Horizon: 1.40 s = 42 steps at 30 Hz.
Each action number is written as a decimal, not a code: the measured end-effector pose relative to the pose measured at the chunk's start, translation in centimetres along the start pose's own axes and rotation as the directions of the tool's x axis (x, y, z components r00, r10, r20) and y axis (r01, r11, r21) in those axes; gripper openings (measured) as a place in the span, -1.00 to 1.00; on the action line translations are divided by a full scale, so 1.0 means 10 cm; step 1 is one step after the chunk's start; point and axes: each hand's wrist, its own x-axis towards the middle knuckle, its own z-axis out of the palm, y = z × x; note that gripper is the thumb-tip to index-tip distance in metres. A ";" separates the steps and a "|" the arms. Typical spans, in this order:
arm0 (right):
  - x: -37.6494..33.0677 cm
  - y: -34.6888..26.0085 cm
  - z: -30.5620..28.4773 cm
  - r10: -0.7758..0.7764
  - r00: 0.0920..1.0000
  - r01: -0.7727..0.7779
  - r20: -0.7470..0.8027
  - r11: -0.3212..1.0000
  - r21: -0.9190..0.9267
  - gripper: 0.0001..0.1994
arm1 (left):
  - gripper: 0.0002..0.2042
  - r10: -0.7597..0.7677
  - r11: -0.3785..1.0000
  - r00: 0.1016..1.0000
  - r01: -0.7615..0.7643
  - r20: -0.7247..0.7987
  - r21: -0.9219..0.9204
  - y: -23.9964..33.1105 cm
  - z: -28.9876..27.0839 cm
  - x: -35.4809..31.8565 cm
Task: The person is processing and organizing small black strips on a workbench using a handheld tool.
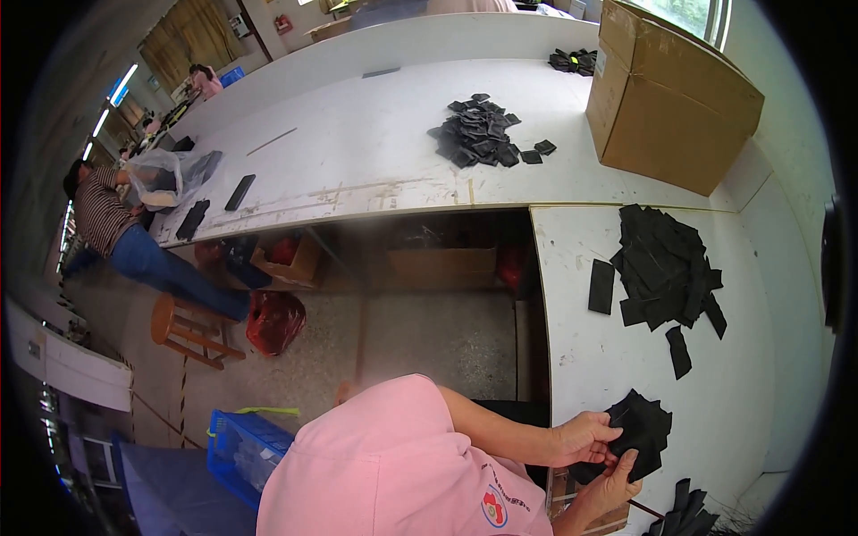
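Observation:
My left hand (pixel 585 438) and my right hand (pixel 612 487) both grip a small stack of black fabric pieces (pixel 645 427) at the near edge of the white table (pixel 608 357). The left hand's fingers pinch the stack's left side. The right hand's thumb lies across its lower edge. A larger heap of black fabric pieces (pixel 666 266) lies farther up the same table, with a single black strip (pixel 601 286) to its left and another (pixel 679 351) below it. More black pieces (pixel 686 518) sit by my right wrist.
A cardboard box (pixel 670 98) stands at the back right on a long white table (pixel 357 152), near another black pile (pixel 480 132). A person in a striped shirt (pixel 103 214) works at left beside a wooden stool (pixel 183 326). A red bag (pixel 275 320) and blue crate (pixel 243 447) sit on the floor.

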 end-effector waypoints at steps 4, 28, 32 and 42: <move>-0.01 -0.20 0.02 0.057 0.993 -0.019 0.101 0.940 -0.342 -0.78 | -0.82 0.019 0.936 0.989 0.034 -0.149 0.350 0.00 -0.14 -0.01; -0.06 -0.11 0.25 -0.280 0.575 0.816 0.769 0.139 -0.560 -0.87 | -0.82 0.550 0.274 0.831 -0.271 0.080 0.923 0.28 -0.06 -0.15; -0.07 -0.12 0.23 -0.265 0.564 0.822 0.782 0.085 -0.563 -0.85 | -0.87 0.370 0.500 0.925 -0.124 -0.082 0.857 0.32 -0.10 -0.07; 0.01 -0.25 -0.07 0.021 0.827 0.223 0.561 0.905 -0.363 -0.66 | -0.90 0.381 0.283 0.893 -0.358 0.239 0.890 0.36 0.04 -0.14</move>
